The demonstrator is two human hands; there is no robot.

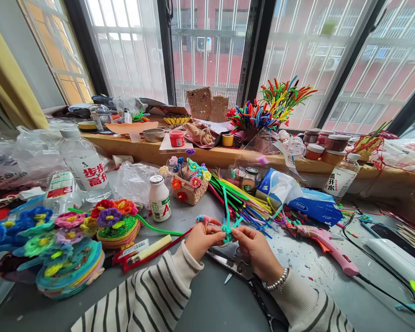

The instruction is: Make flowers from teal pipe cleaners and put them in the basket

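Note:
Between my two hands is a teal pipe cleaner (pixel 227 230) bent into small loops, with a long end standing up and shorter ends poking out to the right. My left hand (pixel 202 237) pinches its left side between thumb and finger; a pink and blue fuzzy band wraps a finger of that hand. On the right side, my right hand (pixel 257 251) grips the loops with its fingertips. A pair of scissors (pixel 233 265) lies on the table below the hands, partly hidden by the right one. Behind the work spreads a bundle of coloured pipe cleaners (pixel 244 198).
Fuzzy flower pieces (pixel 67 258) crowd the left, near a white bottle (pixel 159 198) and a basket of flowers (pixel 190 184). To the right lie a pink glue gun (pixel 327 244) with a black cord and a blue tissue pack (pixel 313 205). A cluttered wooden ledge (pixel 214 154) runs behind.

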